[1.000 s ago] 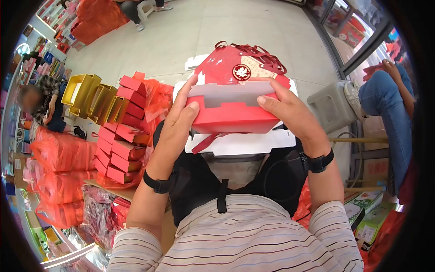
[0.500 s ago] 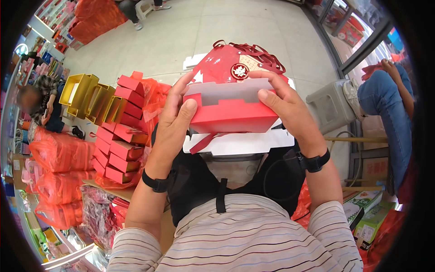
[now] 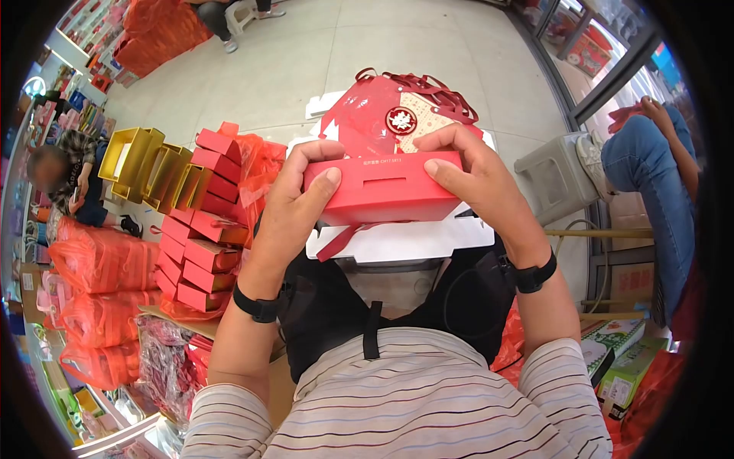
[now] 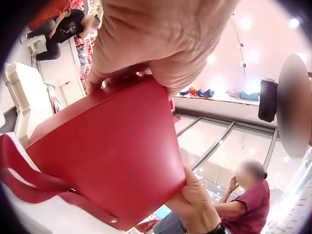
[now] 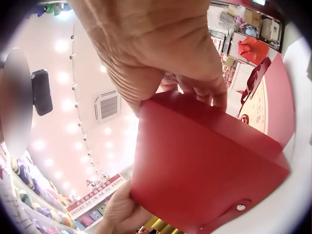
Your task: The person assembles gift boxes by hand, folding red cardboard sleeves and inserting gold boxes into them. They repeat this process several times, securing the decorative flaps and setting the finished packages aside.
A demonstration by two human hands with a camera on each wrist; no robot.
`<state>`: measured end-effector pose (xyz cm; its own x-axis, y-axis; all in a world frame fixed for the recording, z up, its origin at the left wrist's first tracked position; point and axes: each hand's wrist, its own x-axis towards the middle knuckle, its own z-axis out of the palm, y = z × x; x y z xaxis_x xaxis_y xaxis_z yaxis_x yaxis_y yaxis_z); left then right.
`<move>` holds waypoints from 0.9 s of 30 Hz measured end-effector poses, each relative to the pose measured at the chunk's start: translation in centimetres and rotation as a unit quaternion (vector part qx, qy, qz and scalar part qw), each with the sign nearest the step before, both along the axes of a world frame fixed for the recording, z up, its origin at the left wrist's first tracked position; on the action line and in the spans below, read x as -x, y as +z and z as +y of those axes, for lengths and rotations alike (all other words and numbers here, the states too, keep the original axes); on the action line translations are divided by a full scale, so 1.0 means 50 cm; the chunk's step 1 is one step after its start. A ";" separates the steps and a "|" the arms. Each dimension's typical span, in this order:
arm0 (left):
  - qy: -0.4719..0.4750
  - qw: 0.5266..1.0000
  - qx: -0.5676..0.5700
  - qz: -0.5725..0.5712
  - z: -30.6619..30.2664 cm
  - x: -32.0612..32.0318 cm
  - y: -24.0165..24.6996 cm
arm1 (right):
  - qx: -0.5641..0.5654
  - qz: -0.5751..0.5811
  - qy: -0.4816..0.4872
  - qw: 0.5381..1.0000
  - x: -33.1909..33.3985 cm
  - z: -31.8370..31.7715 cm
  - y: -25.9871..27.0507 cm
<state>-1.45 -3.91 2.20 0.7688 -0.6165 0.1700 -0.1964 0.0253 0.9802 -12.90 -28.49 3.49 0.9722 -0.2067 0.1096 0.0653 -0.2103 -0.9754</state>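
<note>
A red folding gift box (image 3: 382,200) is held between both hands over the lap, its bottom flap now lying across the opening, with a slot and small print. My left hand (image 3: 297,187) grips the left end, thumb on the near face and fingers over the top edge. At the right end my right hand (image 3: 483,183) holds it the same way. A dark red ribbon (image 3: 336,243) hangs below; the left wrist view shows the ribbon (image 4: 34,187) fixed to the box (image 4: 114,146) by metal rivets. Under the box lies a white carton (image 3: 413,242).
Flat red pieces with ribbons and a round emblem (image 3: 367,115) lie just beyond the hands. At left stand stacked red boxes (image 3: 200,260), gold boxes (image 3: 138,161) and filled red plastic bags (image 3: 107,256). A grey stool (image 3: 552,172) and a seated person are at right.
The white-lined flap that stood up at the back of the open box has folded down toward me and covers the opening. Both hands stay at the box ends.
</note>
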 end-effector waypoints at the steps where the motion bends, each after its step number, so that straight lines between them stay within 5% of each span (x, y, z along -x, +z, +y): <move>1: -0.004 0.999 -0.018 0.033 0.003 0.000 0.006 | 0.004 0.033 0.012 0.999 -0.001 -0.004 0.004; 10: -0.004 0.998 -0.047 0.029 0.007 -0.002 -0.005 | 0.032 0.044 0.026 0.998 -0.003 -0.009 0.006; 13: -0.003 0.999 -0.049 0.015 0.006 0.005 0.010 | -0.045 0.014 0.004 0.999 0.001 0.002 0.002; 16: -0.001 0.998 -0.062 -0.001 0.009 0.003 0.013 | -0.013 -0.039 0.066 0.997 0.015 -0.008 -0.020; 19: -0.001 0.996 -0.071 -0.049 0.010 -0.004 0.004 | 0.056 0.071 0.057 0.994 0.031 -0.007 0.010; 25: 0.032 0.998 0.027 0.037 0.032 -0.041 -0.005 | 0.122 -0.065 -0.029 0.990 0.045 -0.004 0.080; 27: 0.017 0.990 0.042 0.136 0.044 -0.037 0.010 | 0.256 -0.199 -0.039 0.945 0.036 0.004 0.080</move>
<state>0.41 -1.72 2.68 0.8132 -0.5820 0.0027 0.0730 0.1066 0.9916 -14.70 -28.27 7.50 0.8167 -0.0973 0.5688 0.3699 -0.6682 -0.6455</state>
